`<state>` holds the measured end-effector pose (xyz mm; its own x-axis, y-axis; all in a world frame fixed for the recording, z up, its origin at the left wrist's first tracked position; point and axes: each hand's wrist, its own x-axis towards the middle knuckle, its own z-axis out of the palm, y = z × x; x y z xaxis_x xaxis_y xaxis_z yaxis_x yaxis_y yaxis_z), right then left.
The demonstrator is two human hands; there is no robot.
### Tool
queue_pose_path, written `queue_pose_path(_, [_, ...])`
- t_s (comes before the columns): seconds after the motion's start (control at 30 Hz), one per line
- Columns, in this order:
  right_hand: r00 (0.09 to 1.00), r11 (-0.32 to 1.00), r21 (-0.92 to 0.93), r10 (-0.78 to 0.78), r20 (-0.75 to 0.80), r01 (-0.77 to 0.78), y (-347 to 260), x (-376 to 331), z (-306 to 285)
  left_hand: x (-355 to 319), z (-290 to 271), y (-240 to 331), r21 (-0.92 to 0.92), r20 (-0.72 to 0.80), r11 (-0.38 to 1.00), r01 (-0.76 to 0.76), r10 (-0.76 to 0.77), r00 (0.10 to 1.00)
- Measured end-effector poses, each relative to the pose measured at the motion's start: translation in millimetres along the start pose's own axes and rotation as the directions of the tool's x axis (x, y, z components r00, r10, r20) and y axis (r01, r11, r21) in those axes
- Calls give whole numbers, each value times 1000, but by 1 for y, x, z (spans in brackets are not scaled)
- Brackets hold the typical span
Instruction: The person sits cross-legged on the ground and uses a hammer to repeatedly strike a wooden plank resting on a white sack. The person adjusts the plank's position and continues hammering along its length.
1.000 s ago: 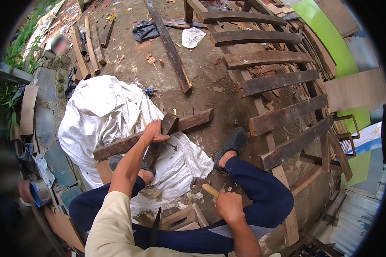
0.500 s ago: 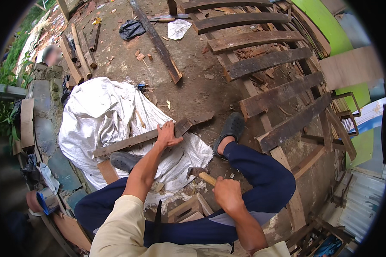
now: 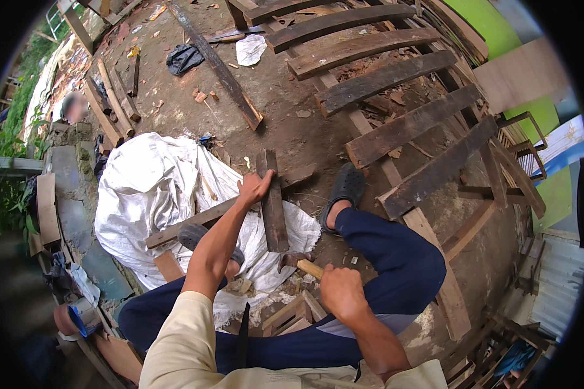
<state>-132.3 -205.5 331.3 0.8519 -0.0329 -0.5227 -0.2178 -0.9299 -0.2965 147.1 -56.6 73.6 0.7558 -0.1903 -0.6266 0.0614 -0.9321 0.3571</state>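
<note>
My left hand [image 3: 255, 187] is closed around the upper part of a short dark wooden board [image 3: 274, 217], which points toward me across a longer plank. That longer plank [image 3: 194, 223] lies slantwise over a white woven sack [image 3: 146, 175], its far end reaching past the short board to the right. In my right hand [image 3: 342, 292] is the wooden handle of a hammer [image 3: 310, 268]. Its dark, rusty head is low over the sack's edge, close to the short board's near end. The hammer is apart from my left hand.
Several dark slats form a large wooden frame [image 3: 396, 136] at the right. A long beam [image 3: 217, 65] lies ahead, beside a black plastic bag [image 3: 184, 59]. Between my legs sits a small wooden piece [image 3: 292, 314]. A low block wall [image 3: 71, 207] runs along the left.
My left hand has gripped the short board and swung it from lying along the plank to crosswise, pointing at me. My right hand still holds the hammer low. The view has shifted slightly.
</note>
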Motion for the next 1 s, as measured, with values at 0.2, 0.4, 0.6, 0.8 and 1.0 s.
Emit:
queue_pose_path(0.2, [996, 998, 13, 56, 72, -58, 7, 4, -1, -7, 31, 16, 130, -268, 991, -16, 51, 962])
queue_pose_path(0.4, [990, 994, -60, 96, 99, -91, 13, 6, 2, -8, 19, 7, 86, -122, 987, 133, -122, 985])
queue_pose_path(0.6, [994, 990, -126, 74, 77, -64, 17, 12, 7, -17, 19, -18, -45, -74, 966, 254, -256, 964])
queue_pose_path(0.8, [994, 993, -95, 82, 76, -75, 18, 13, 14, -19, 34, -12, -196, -115, 935, 294, -320, 940])
queue_pose_path(1.0, [997, 1000, -14, -12, 71, 13, 17, 6, 11, -12, 53, -23, -456, -256, 889, 54, -189, 948])
